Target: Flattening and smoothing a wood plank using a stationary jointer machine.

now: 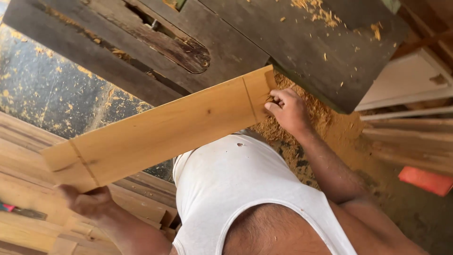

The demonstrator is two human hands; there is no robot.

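One plank [160, 130] — pale, with a pencil line across each end — runs from 8 o'clock to 2 o'clock, carried by two hands so it stays level. The left hand [89, 200] clasps the near end from beneath, and the right hand [288, 109] pinches the far end (just off the dark saw table [302, 42]), probably to steer it — spare boards [28, 189] lie stacked at 8 o'clock.

Dark saw table [302, 42] – sawdust [292, 118] – stacked planks [28, 189] – orange block [427, 181].

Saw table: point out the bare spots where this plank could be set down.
Bare dark top of the saw table lies between the blade slot and the shaving-strewn right corner. Crowded: stacked boards by the left hand, sawdust heap by the right hand holding the plank.
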